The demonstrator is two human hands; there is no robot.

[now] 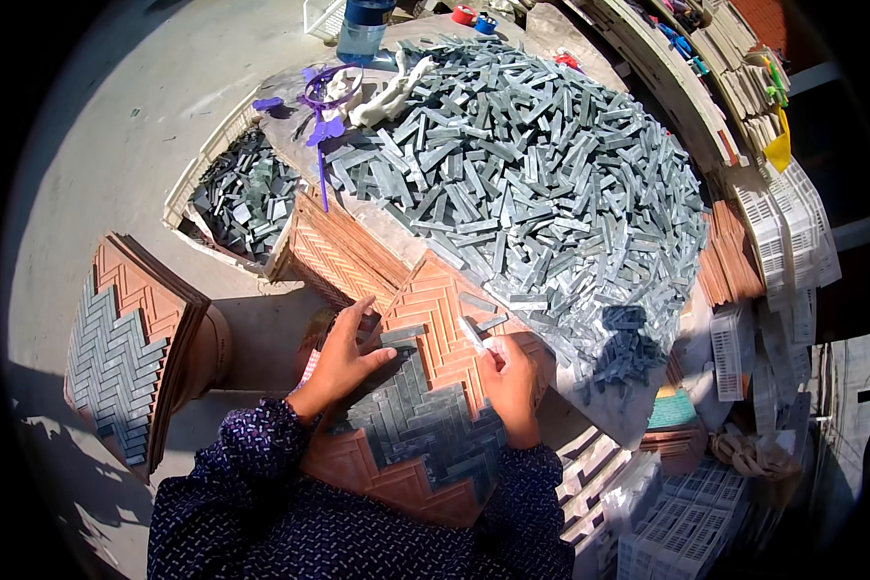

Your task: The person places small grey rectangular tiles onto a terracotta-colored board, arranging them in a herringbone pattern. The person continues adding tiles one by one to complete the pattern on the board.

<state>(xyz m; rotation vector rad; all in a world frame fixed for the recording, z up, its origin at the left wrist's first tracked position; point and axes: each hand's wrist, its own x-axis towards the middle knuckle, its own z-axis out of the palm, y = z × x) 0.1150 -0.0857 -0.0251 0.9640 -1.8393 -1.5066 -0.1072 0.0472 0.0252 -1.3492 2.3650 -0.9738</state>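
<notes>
An orange herringbone-grooved tray (445, 300) lies in front of me, partly filled with dark grey stone strips (411, 416). Its far grooves are bare, apart from a couple of loose strips (483, 317) near the right edge. Between the thumb and fingers of my right hand (512, 389) is a pale stone strip (471, 334), held over the bare grooves. My left hand (343, 360) is at the tray's left edge, thumb and fingers apart, its thumb close to the end of a laid strip (402, 334). Nothing shows in its grasp.
A large heap of grey stone strips (541, 164) covers the table beyond. At left, a crate (179, 198) holds darker pieces, and another strip-filled tray (116, 358) tops a stack. More orange trays (343, 251) stand behind my left hand. White crates (686, 522) are at right.
</notes>
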